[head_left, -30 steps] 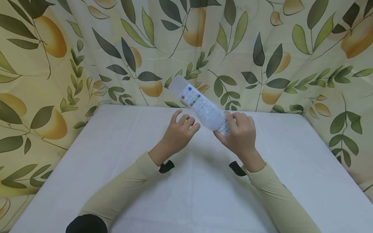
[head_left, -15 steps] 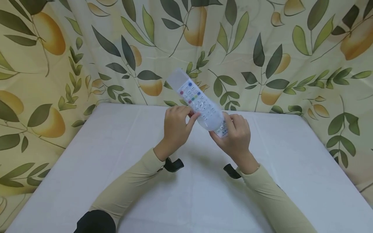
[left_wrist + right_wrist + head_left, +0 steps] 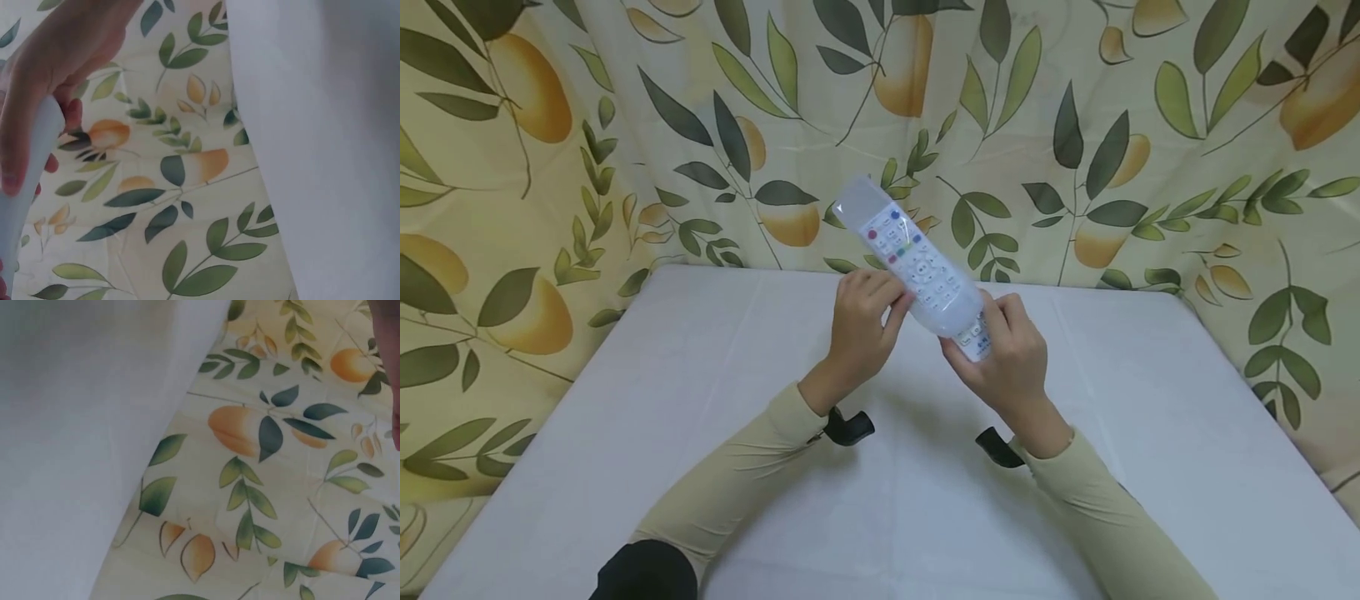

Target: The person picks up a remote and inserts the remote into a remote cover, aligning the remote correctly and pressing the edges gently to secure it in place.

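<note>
A white remote control [image 3: 975,342] with several coloured buttons is held tilted above the table, partly inside a translucent sleeve [image 3: 861,202]. The sleeve's far end stretches beyond the remote at upper left, while the remote's near end sticks out bare at lower right. My right hand [image 3: 1013,358] grips that bare end, thumb below and fingers over the edge. On the other side, my left hand [image 3: 861,325] pinches the sleeve's left edge between thumb and curled fingers. The left wrist view has a pale edge of the held item [image 3: 37,144] under fingers.
A white-covered table [image 3: 895,500] lies beneath both arms. Behind it hangs a curtain [image 3: 1000,158] printed with leaves and fruit. Black straps [image 3: 850,427] are on the wrists. A dark round object [image 3: 646,571] sits at the left elbow.
My left hand was apart from the sleeve with loose fingers; it has moved up to the sleeve's edge and pinches it. My right hand has shifted slightly left and down, still gripping the remote.
</note>
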Demonstrator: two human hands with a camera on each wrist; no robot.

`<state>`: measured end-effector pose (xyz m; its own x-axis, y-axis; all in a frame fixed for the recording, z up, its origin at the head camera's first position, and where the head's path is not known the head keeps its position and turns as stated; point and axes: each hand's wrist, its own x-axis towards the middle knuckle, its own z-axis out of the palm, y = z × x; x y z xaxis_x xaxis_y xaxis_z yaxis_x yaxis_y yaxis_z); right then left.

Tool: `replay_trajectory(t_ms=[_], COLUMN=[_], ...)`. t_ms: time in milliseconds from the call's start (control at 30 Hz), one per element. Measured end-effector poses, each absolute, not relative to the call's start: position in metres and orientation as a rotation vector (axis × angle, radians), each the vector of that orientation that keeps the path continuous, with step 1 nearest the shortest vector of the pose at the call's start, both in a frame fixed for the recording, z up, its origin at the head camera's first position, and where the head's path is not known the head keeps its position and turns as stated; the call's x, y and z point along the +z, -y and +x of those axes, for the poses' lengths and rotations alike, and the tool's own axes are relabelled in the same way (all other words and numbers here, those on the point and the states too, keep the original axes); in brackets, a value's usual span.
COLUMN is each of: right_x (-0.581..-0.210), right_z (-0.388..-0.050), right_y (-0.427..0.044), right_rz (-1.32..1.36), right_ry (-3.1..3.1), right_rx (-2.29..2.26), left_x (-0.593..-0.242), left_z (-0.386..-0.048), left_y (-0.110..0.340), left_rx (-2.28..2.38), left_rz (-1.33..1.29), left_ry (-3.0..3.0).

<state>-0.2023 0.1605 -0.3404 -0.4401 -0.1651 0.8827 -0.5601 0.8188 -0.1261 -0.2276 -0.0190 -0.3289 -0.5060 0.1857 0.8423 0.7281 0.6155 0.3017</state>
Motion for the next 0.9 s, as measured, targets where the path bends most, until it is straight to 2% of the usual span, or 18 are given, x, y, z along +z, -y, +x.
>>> replay_trajectory(t_ms=[333, 633, 900], right_x=[-0.329, -0.337, -0.345], right_z=[-0.204, -0.209, -0.207], right_y=[-0.165, -0.181, -0.189], right_rz=[0.546, 0.746, 0.929], right_ry=[1.983, 1.932, 1.915], right_rx=[0.501, 0.287, 0.161], left_x=[-0.323, -0.312, -0.298], left_z=[-0.222, -0.224, -0.229], left_y=[0.018, 0.034, 0.041], left_rx=[-0.795, -0.332, -0.328], left_rz=[-0.759, -0.677, -1.077], left_ry=[2.042, 2.037, 2.069])
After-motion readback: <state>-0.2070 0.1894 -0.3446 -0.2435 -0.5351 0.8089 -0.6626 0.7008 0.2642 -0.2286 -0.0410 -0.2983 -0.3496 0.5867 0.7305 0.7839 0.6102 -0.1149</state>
